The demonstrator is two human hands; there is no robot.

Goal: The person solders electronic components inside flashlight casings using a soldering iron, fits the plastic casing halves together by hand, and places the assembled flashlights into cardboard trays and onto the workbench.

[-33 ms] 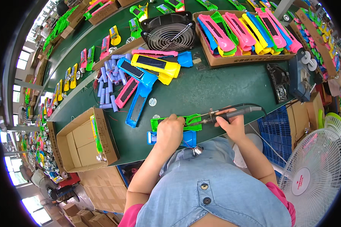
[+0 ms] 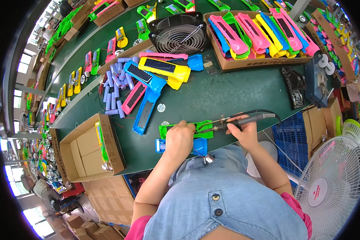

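In my right hand (image 2: 245, 131) is a soldering iron (image 2: 250, 120), its thin guide tube and tip pointing left. The tip reaches over the right part of a green flashlight housing half (image 2: 206, 129), whose open inside faces up. My left hand (image 2: 180, 140) is closed over the middle of this housing, fingertips pressed together; what they pinch is hidden. Just nearer me, against the green one, lies a blue housing half (image 2: 200, 147), partly under my left wrist. A shiny reflector cup (image 2: 207, 159) sits by its right end at the table edge.
Purple battery cells (image 2: 113, 86) and loose coloured housings (image 2: 148, 106) lie at left. Beyond stand a black fan (image 2: 178, 38) and a carton of housings (image 2: 260, 63). A carton (image 2: 79, 158) sits left, a solder stand (image 2: 294, 90) right. The iron's cable (image 2: 264, 110) loops rightward.
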